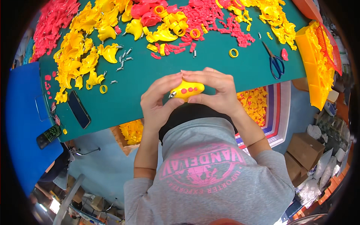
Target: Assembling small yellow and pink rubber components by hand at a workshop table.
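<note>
Between my two hands, just above the near edge of the green table [138,101], is a yellow plastic toy piece [195,88] with a row of red dots and a metal spring at its left end. My left hand [159,92] is closed round the spring end, thumb below and fingers on top. My right hand [217,88] grips the other end the same way. The fingertips of both hands meet over the piece. Beyond them on the table lie a yellow ring [233,53] and several loose metal springs [123,60].
Heaps of yellow parts [80,52] and red parts [204,17] cover the far table. Scissors [275,63] lie to the right by a yellow bin [311,71]. Two phones, one a dark phone [79,108], are at the left. A striped bag [275,112] of parts stands below the edge.
</note>
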